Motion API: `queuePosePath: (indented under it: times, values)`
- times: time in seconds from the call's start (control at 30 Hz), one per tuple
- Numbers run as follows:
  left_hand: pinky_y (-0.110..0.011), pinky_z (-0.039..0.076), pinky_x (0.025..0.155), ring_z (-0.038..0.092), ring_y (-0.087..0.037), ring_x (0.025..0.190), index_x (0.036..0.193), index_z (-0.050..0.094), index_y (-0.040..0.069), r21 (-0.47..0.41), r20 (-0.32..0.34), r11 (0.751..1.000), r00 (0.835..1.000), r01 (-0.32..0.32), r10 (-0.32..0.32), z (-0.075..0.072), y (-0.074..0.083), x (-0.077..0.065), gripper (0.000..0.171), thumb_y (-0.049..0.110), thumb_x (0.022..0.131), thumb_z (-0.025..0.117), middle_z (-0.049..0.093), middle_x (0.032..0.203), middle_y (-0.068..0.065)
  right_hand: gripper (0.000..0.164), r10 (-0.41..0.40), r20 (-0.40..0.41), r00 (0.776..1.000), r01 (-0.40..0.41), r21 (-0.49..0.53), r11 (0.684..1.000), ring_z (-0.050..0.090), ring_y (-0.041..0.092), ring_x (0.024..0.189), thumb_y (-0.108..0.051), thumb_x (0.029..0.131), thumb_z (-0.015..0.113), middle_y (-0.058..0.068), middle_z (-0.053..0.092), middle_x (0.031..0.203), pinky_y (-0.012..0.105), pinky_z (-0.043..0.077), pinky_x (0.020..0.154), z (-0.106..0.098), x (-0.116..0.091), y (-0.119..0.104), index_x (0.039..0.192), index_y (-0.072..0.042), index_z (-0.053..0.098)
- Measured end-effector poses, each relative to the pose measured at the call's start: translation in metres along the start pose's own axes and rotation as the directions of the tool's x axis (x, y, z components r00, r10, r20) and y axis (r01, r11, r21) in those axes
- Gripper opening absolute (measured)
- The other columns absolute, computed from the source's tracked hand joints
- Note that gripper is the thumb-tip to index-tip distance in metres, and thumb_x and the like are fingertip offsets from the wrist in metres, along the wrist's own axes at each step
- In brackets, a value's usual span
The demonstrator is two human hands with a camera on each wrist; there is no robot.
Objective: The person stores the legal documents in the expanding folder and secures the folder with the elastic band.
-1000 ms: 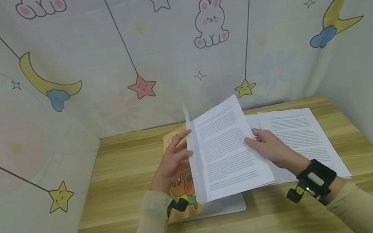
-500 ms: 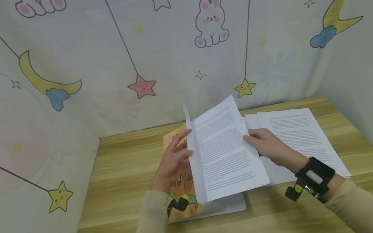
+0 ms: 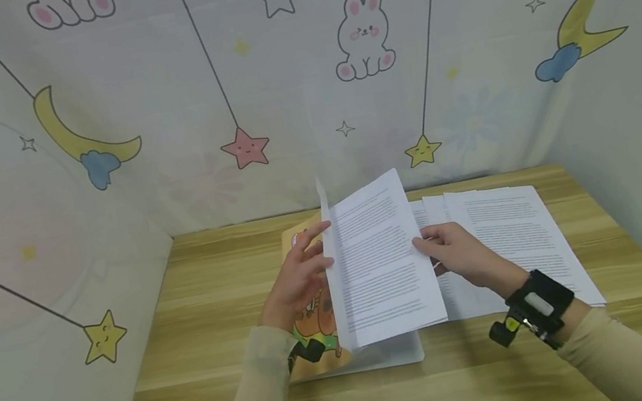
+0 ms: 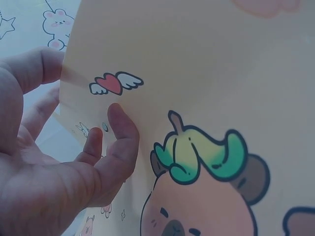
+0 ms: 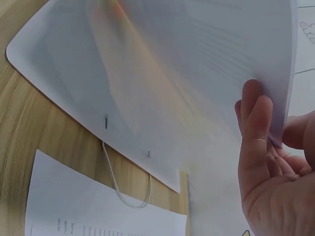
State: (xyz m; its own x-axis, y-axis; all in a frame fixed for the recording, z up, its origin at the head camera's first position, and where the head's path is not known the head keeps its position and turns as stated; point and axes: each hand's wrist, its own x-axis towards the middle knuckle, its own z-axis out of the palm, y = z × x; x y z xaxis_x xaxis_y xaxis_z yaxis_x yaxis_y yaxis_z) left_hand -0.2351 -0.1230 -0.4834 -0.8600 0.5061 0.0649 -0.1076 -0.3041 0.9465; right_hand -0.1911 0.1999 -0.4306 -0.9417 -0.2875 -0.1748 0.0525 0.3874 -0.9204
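A cartoon file folder with an orange capybara cover stands partly open on the table. My left hand holds the raised edge of its cover, with fingers on both sides of that edge in the left wrist view. Printed sheets stand tilted against the inside of the cover, their left edge hidden behind its rim. At their right edge, my right hand pinches them between thumb and fingers. The right wrist view shows the folder's pale back panel below the sheets, with a thin cord at its edge.
More printed sheets lie fanned on the wooden table, right of the folder and partly under my right hand. A pale curtain with cartoon stars, moons and rabbits encloses the table at the back and both sides.
My right hand has moved left, sliding the sheets further toward the folder's cover edge. More of the loose sheets behind show. The left hand keeps its place on the cover.
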Motion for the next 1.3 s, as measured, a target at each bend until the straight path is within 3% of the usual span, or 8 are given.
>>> queuePosePath:
  times: [0.23,0.53,0.83,1.3]
  values:
    - [-0.048,0.055,0.091,0.047,-0.051,0.126,0.164,0.029,0.01,-0.016,0.0,1.0,1.0,-0.002,0.002,0.0004,0.0005,0.0005,0.071,-0.006,0.098,0.053,0.032,0.155,-0.039,0.037,-0.011,0.012,1.0,0.011,0.008,1.0,0.076,0.027,0.092,-0.022,0.111,0.053,0.018,0.075,0.113,0.037,0.062,0.077,0.0002,0.0017,-0.0015,0.133,0.004,0.065]
    - [-0.047,0.056,0.092,0.049,-0.049,0.125,0.154,0.046,0.024,-0.016,-0.008,1.0,1.0,0.004,-0.004,0.0016,0.0017,-0.0004,0.063,-0.007,0.099,0.052,0.035,0.153,-0.037,0.035,-0.012,-0.006,1.0,0.012,-0.015,1.0,0.075,0.025,0.09,-0.02,0.109,0.058,0.017,0.077,0.111,0.035,0.062,0.076,0.0057,0.004,0.0014,0.132,0.004,0.066]
    - [-0.047,0.055,0.091,0.049,-0.049,0.124,0.162,0.032,0.012,-0.002,0.009,1.0,1.0,-0.007,0.007,0.0015,0.0019,-0.0003,0.068,-0.008,0.1,0.05,0.034,0.153,-0.038,0.029,-0.029,-0.006,1.0,0.029,-0.074,0.997,0.072,0.022,0.081,-0.018,0.108,0.058,0.013,0.078,0.103,0.032,0.062,0.071,0.0043,0.0053,-0.0004,0.125,0.004,0.07]
    - [-0.05,0.054,0.092,0.049,-0.05,0.125,0.163,0.029,0.01,0.011,0.004,1.0,1.0,0.003,-0.003,0.0042,0.005,-0.0008,0.07,-0.005,0.099,0.053,0.035,0.152,-0.038,0.027,-0.046,0.007,0.999,0.046,-0.084,0.995,0.072,0.024,0.079,-0.013,0.107,0.059,0.014,0.078,0.101,0.033,0.062,0.07,0.0038,0.0052,-0.0057,0.123,0.005,0.071]
